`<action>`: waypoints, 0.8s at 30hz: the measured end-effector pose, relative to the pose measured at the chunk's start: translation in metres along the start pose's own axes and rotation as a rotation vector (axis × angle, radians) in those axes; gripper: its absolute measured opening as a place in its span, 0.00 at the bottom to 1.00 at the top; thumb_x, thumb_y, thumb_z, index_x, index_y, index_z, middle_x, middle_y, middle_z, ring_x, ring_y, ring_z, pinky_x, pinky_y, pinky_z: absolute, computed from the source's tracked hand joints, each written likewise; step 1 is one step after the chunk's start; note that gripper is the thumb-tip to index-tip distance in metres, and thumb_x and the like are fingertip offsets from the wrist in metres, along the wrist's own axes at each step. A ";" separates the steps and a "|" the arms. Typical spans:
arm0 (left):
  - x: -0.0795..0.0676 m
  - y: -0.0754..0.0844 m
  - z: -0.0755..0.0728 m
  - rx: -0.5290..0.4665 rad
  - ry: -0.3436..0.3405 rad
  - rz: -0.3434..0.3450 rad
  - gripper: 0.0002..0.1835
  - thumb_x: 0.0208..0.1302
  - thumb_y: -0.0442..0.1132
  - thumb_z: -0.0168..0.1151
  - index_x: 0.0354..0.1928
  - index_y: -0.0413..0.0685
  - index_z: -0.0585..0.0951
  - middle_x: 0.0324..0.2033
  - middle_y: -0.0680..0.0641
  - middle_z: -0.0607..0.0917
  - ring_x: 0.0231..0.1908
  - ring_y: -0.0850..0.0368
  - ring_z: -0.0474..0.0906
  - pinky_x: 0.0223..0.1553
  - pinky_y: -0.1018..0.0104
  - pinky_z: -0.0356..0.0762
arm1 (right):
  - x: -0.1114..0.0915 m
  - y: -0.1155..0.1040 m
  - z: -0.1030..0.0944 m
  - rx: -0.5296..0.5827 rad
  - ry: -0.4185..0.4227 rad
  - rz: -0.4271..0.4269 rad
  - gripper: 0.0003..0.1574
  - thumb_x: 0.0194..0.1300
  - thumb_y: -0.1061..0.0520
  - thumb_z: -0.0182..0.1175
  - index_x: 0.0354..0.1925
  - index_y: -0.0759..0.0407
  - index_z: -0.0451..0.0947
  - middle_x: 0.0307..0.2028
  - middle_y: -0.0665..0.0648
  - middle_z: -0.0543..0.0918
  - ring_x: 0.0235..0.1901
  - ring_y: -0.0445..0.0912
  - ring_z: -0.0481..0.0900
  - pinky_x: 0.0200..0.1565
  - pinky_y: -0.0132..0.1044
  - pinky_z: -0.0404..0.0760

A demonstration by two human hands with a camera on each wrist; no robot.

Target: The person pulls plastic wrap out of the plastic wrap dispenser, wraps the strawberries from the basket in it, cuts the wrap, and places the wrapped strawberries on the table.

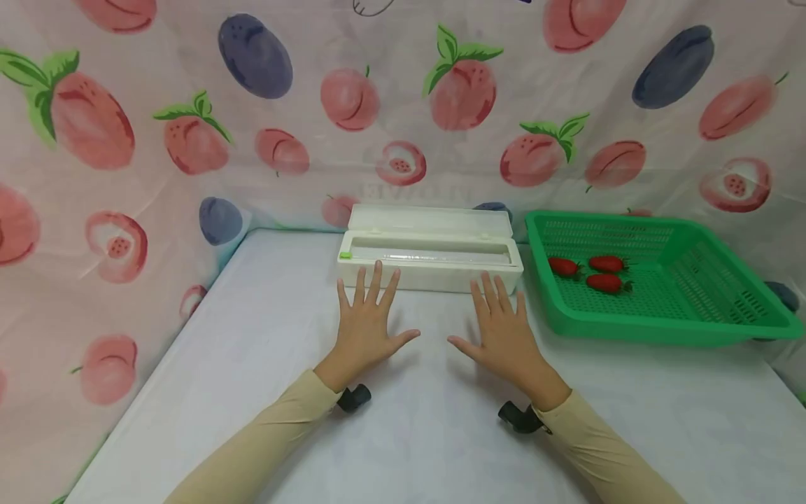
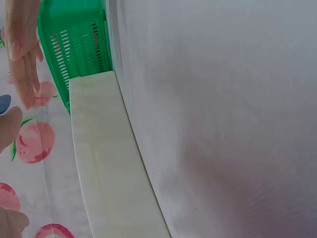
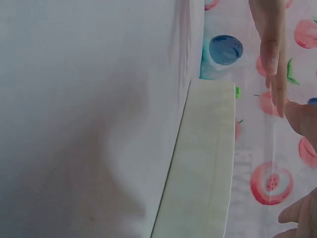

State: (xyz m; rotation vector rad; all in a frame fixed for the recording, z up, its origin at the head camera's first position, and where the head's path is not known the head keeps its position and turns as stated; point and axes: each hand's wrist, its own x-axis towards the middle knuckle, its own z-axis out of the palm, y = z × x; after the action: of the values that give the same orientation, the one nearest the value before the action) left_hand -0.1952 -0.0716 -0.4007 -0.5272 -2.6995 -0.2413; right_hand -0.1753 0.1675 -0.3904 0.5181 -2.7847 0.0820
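Two sets of fingers [image 1: 374, 285] are spread wide: the left hand [image 1: 364, 334] and right hand [image 1: 508, 343] hover above the tabletop [image 1: 428, 420]. Just beyond sits the white box [image 1: 434, 278], lid [image 1: 431, 222] raised; right beside it, a green basket [image 1: 661, 327] holds three red fruits [image 1: 606, 283].

Room L of box [image 1: 434, 278], bskt [image 1: 674, 330] R

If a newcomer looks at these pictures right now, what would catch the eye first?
Probably the bright green basket at the right of the table, holding three red fruits. Next, the left grip and right grip, both spread in front of the white box with its lid raised.
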 end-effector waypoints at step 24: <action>0.068 -0.047 0.003 0.178 0.056 0.142 0.50 0.55 0.66 0.57 0.72 0.47 0.54 0.71 0.39 0.56 0.71 0.39 0.49 0.68 0.35 0.45 | 0.064 0.041 0.006 -0.076 0.100 -0.062 0.60 0.56 0.32 0.58 0.70 0.67 0.49 0.70 0.67 0.57 0.70 0.61 0.54 0.65 0.66 0.53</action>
State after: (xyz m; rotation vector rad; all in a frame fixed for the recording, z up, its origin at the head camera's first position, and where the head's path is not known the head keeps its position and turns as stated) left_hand -0.2736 -0.0915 -0.3811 -0.6445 -2.5832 0.0227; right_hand -0.2482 0.1830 -0.3763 0.5650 -2.6609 -0.0107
